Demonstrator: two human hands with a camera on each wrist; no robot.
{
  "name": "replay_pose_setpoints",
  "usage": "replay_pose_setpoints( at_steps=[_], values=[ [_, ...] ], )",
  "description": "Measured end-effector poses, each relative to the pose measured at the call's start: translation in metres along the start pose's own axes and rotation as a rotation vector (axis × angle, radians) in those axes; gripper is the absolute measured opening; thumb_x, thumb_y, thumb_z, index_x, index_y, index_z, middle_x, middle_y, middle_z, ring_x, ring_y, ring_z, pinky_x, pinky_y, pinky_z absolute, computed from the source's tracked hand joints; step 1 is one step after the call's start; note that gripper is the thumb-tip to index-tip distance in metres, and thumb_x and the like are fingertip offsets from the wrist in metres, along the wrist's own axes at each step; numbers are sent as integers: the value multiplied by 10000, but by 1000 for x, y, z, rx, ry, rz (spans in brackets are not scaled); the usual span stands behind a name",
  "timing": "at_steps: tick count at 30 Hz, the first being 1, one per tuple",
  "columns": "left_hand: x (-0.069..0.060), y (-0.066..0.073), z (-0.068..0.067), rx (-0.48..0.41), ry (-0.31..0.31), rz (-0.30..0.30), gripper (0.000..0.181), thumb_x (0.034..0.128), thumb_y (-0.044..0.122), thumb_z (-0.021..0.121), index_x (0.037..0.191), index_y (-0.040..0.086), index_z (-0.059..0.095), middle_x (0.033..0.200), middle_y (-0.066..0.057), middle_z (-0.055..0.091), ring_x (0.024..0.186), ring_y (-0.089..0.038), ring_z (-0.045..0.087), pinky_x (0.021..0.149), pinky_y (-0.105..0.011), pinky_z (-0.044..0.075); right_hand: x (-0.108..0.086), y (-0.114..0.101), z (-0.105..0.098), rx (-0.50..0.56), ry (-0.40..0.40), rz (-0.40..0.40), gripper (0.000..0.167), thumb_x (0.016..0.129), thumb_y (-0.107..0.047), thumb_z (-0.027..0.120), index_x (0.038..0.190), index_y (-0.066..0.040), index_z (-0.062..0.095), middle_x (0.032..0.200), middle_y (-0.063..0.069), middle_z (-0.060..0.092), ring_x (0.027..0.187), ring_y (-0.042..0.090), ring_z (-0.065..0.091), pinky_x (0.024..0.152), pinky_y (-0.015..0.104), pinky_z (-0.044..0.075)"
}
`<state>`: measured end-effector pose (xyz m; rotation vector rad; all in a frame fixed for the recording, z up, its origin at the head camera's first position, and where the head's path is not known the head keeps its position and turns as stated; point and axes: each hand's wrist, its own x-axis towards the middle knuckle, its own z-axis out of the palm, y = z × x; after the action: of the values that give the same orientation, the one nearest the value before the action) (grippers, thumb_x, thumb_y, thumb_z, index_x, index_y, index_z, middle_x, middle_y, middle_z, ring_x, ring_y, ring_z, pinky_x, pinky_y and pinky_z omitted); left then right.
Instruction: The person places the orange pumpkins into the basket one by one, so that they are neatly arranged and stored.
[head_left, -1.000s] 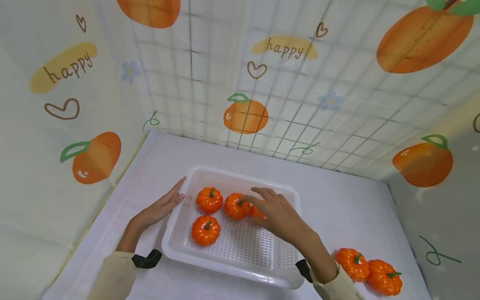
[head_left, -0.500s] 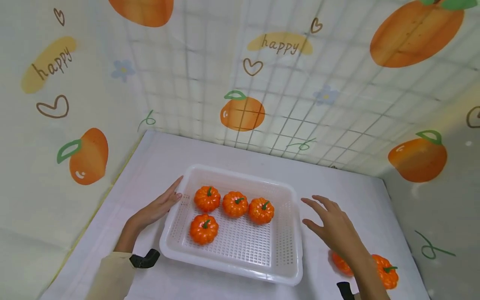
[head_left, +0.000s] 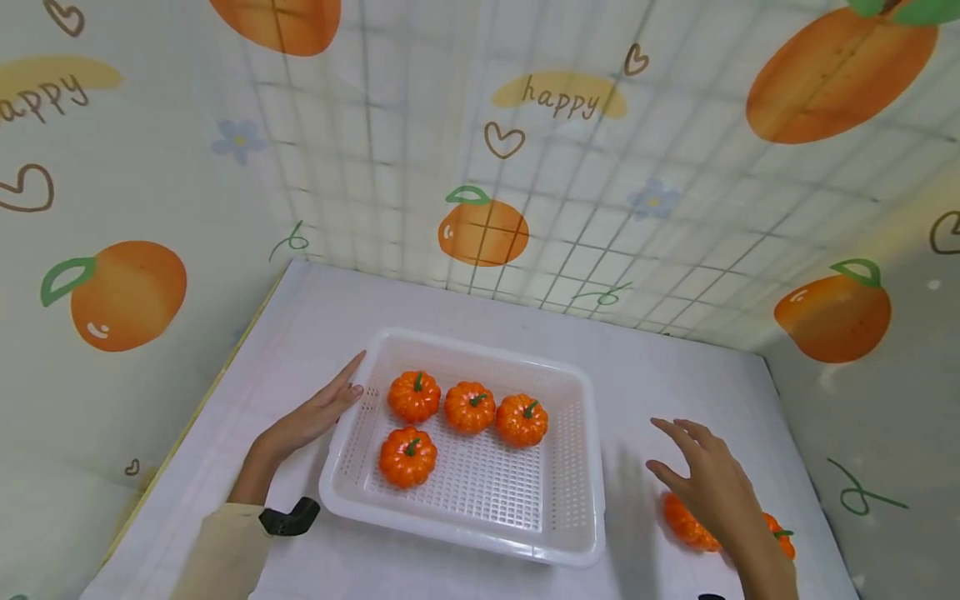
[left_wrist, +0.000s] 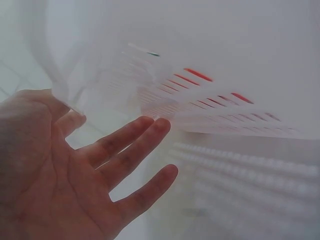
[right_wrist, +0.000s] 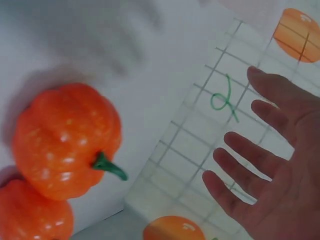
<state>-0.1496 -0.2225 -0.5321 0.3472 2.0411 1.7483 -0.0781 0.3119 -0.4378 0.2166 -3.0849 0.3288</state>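
A white perforated basket holds several orange pumpkins, three in a back row and one pumpkin in front at the left. The left hand rests with extended fingers against the basket's left side; in the left wrist view that hand is spread beside the perforated wall. On the right, the right hand hovers empty with fingers apart, above two more pumpkins that it partly covers. In the right wrist view a pumpkin lies apart from the open right hand.
A white tabletop carries everything, with its edge along the left marked by a yellow strip. Fabric walls printed with oranges and grid lines stand behind and at both sides.
The right hand has left the basket, uncovering the right pumpkin of the back row, and has moved right to above the two outside pumpkins. The left hand has stayed at the basket.
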Motion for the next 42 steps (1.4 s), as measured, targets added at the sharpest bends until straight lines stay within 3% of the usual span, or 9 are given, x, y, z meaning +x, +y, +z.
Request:
replay_pose_setpoints(
  at_steps=[4, 9, 14, 20, 29, 38, 42],
  values=[
    [-1, 0, -1, 5, 0, 1, 634, 1068, 417, 416, 1587, 437, 52, 1660, 66, 1, 1497, -304, 111, 1114, -635, 237, -13, 13, 6, 21, -3, 56, 644, 834, -217, 810, 1393, -53, 536, 1330, 335, 470, 1096, 578, 459, 762, 690, 464],
    [-3, 0, -1, 19, 7, 2, 629, 1067, 424, 413, 1583, 448, 56, 1661, 60, 5, 1499, -309, 109, 1109, -637, 241, -24, 24, 11, 22, -128, 246, 739, 882, -367, 754, 1457, -27, 439, 1363, 371, 379, 1127, 596, 389, 792, 709, 433],
    [-4, -2, 0, 29, 11, 0, 630, 1065, 428, 413, 1584, 445, 57, 1662, 56, 6, 1503, -308, 91, 1105, -631, 251, -31, 34, 17, 19, -194, 372, 836, 885, -489, 719, 1464, 17, 391, 1353, 408, 330, 1121, 614, 370, 791, 718, 436],
    [-5, -5, 0, 35, 11, -1, 626, 1066, 427, 411, 1583, 447, 58, 1663, 53, 7, 1501, -316, 105, 1099, -619, 279, -41, 47, 29, 37, -224, 408, 886, 878, -559, 693, 1453, 36, 377, 1327, 445, 329, 1102, 643, 387, 827, 728, 413],
    [-5, -10, -2, 21, -4, 27, 618, 1073, 421, 398, 1584, 443, 52, 1662, 57, -1, 1496, -309, 106, 1116, -627, 249, -46, 57, 44, 74, -289, 388, 955, 867, -652, 643, 1444, 58, 368, 1297, 478, 362, 1103, 610, 454, 832, 705, 447],
    [-6, -12, -2, 28, -11, 31, 610, 1077, 411, 389, 1582, 447, 50, 1663, 49, 3, 1486, -326, 146, 1097, -623, 293, -48, 51, 50, 77, -301, 430, 876, 848, -542, 737, 1397, 66, 428, 1266, 443, 397, 1102, 584, 455, 862, 714, 430],
    [-7, -11, -2, 30, -17, 36, 615, 1077, 410, 389, 1587, 431, 46, 1665, 39, 2, 1484, -324, 143, 1117, -635, 241, -49, 49, 49, 87, -288, 428, 872, 849, -531, 741, 1402, 65, 425, 1268, 442, 393, 1102, 584, 456, 863, 712, 433]
  ],
)
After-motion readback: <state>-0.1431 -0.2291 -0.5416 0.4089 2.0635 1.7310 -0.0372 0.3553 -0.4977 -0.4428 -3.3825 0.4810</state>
